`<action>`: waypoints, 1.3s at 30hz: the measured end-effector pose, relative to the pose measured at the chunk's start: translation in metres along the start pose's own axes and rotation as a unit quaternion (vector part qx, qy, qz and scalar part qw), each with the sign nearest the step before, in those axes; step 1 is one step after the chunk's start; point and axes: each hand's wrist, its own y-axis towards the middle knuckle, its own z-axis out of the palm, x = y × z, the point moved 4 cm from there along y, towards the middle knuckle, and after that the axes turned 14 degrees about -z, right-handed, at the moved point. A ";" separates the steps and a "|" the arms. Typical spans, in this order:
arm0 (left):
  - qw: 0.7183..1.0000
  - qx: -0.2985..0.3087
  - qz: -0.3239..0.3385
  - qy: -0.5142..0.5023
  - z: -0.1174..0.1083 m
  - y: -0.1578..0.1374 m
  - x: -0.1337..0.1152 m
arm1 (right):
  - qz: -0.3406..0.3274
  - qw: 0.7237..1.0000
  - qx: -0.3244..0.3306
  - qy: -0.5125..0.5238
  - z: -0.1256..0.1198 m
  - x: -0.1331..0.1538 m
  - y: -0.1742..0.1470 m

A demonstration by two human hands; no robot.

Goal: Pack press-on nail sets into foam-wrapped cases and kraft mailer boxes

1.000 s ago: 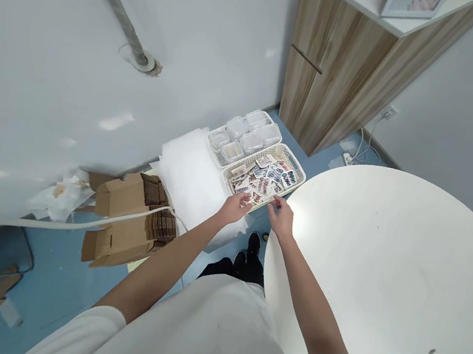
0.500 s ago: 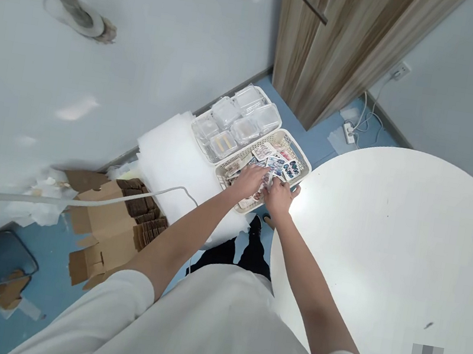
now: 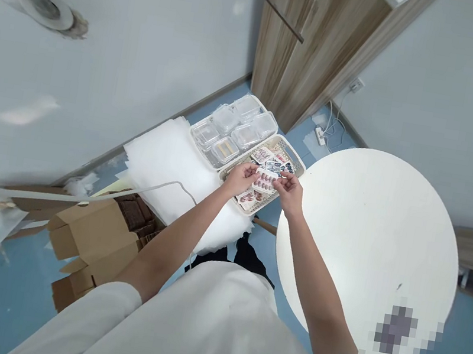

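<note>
A white card of press-on nails (image 3: 265,180), with two rows of small pinkish-red ovals, is held up between my hands above a basket. My left hand (image 3: 240,179) pinches its left edge. At its right edge are the closed fingers of my right hand (image 3: 290,192). Below, the cream plastic basket (image 3: 299,156) holds several similar cards, some with dark blue ovals (image 3: 288,168) and others with reddish ones (image 3: 247,198). Part of the basket's contents is hidden by my hands and the held card.
Beyond the basket sits another cream basket (image 3: 194,140) of clear plastic boxes (image 3: 245,135). White foam sheets (image 3: 168,151) lie to the left, near an open cardboard box (image 3: 93,232). A round white table (image 3: 357,232) stands at right; a wooden cabinet (image 3: 312,39) is behind.
My hands were down among the cards in the basket; now they are raised a little and hold one nail card between them. The camera view has shifted to the right.
</note>
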 end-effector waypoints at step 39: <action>0.958 0.014 -0.034 0.284 0.161 -0.048 0.064 | 0.136 0.974 -0.151 -0.096 -0.122 -0.070 -0.150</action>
